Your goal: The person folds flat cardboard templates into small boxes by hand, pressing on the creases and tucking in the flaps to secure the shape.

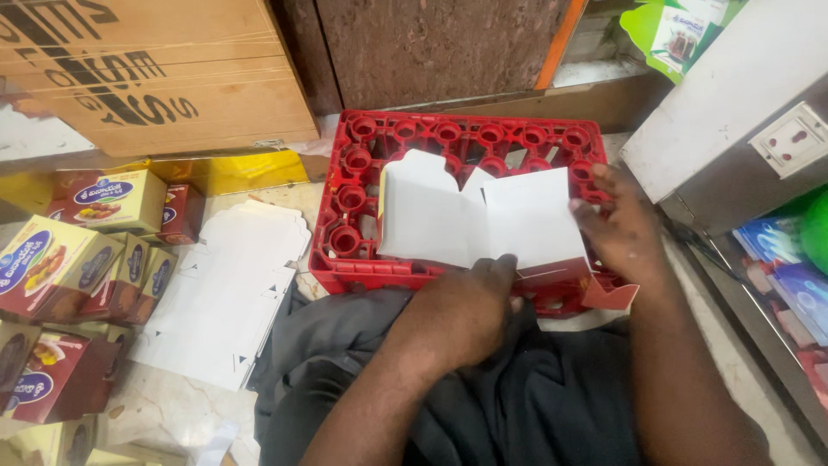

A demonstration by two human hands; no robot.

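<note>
A flat white cardboard carton blank (479, 216), red on its underside, lies on an upturned red plastic crate (362, 155) in front of me. My left hand (461, 311) presses on the blank's near edge at the middle fold. My right hand (621, 229) grips the blank's right edge, fingers spread over it. A red flap of the blank sticks out at the lower right, beside my right wrist. My lap in dark cloth (517, 406) is just below the crate.
A stack of flat white carton blanks (224, 293) lies on the floor at left. Several folded yellow and maroon boxes (69, 267) pile up at far left. A large brown cardboard box (155, 69) stands behind. A white cabinet with a socket (759, 121) is at right.
</note>
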